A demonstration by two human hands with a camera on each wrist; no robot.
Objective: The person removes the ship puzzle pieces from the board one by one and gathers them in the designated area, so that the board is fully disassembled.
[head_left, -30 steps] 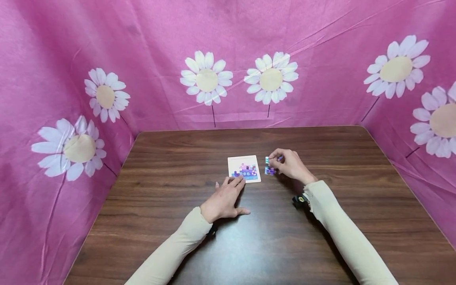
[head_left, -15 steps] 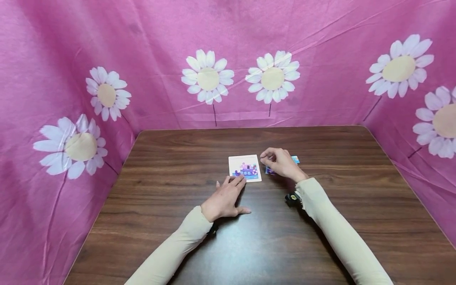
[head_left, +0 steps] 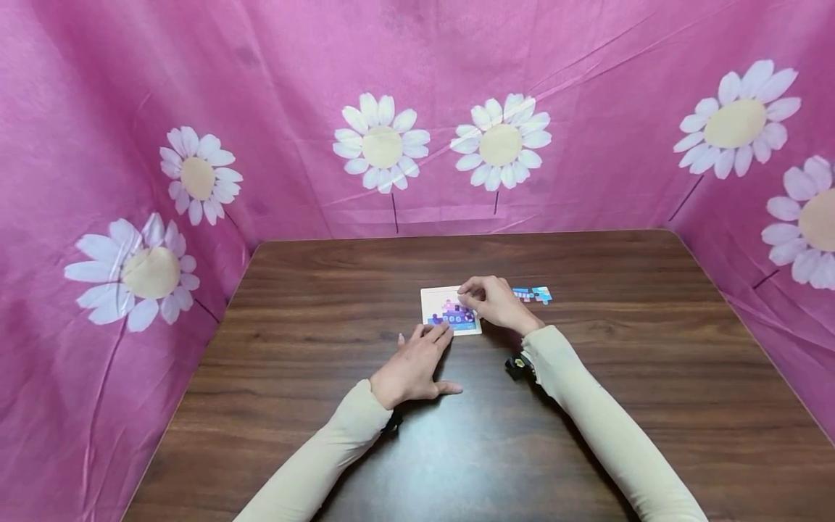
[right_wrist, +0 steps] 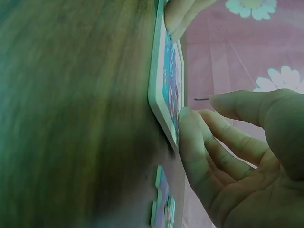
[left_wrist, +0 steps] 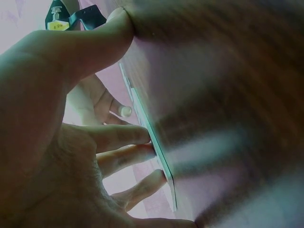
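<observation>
A small white-framed jigsaw puzzle (head_left: pixel 430 299) with a purple and pink ship picture lies on the table. My left hand (head_left: pixel 411 366) rests its fingertips on the puzzle's near edge, thumb spread out on the wood. In the left wrist view, several left fingers (left_wrist: pixel 126 137) press along the thin board. My right hand (head_left: pixel 499 304) is over the puzzle's right side. In the right wrist view its index finger (right_wrist: pixel 190 137) touches the board's face, while the thumb stands apart; no piece shows between them. Two loose jigsaw pieces (head_left: pixel 541 294) lie just beyond the right hand, one partly covered.
The dark wooden table (head_left: pixel 293 290) has a pink curtain (head_left: pixel 280 109) with daisies behind and at both sides. In the right wrist view, loose pieces (right_wrist: pixel 162 190) lie beside the board's corner. Each wrist wears a dark strap (head_left: pixel 520 366).
My right hand has moved left from the loose pieces onto the puzzle's right side, uncovering pieces to its right. The left hand has stayed on the near edge.
</observation>
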